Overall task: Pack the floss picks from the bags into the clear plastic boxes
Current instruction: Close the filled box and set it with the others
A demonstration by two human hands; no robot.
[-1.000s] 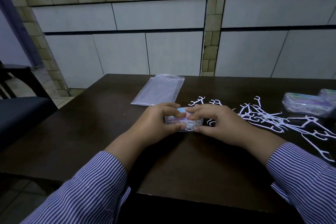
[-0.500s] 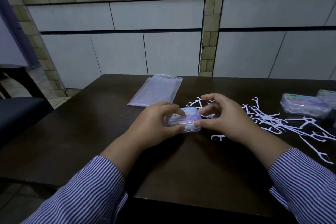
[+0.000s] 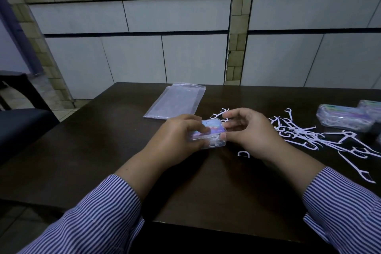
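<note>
A small clear plastic box (image 3: 214,132) with a blue and purple label sits at the middle of the dark table (image 3: 103,150), white floss picks showing through its front wall. My left hand (image 3: 177,140) grips its left end, thumb in front and fingers over the lid. My right hand (image 3: 251,132) holds the right end, thumb at the front corner and fingers curled above the far corner. A heap of loose white floss picks (image 3: 305,134) lies just right of my right hand. One pick (image 3: 243,153) lies under my right wrist.
An empty flat clear bag (image 3: 177,101) lies beyond the box. Two filled clear boxes (image 3: 346,117) stand at the table's right edge. A dark chair (image 3: 22,123) stands left of the table. White cabinet doors run behind it.
The box has been lifted slightly and tilted up toward me. My right hand has drawn back from covering the lid to holding its right end, fingers raised. My left hand keeps its grip.
</note>
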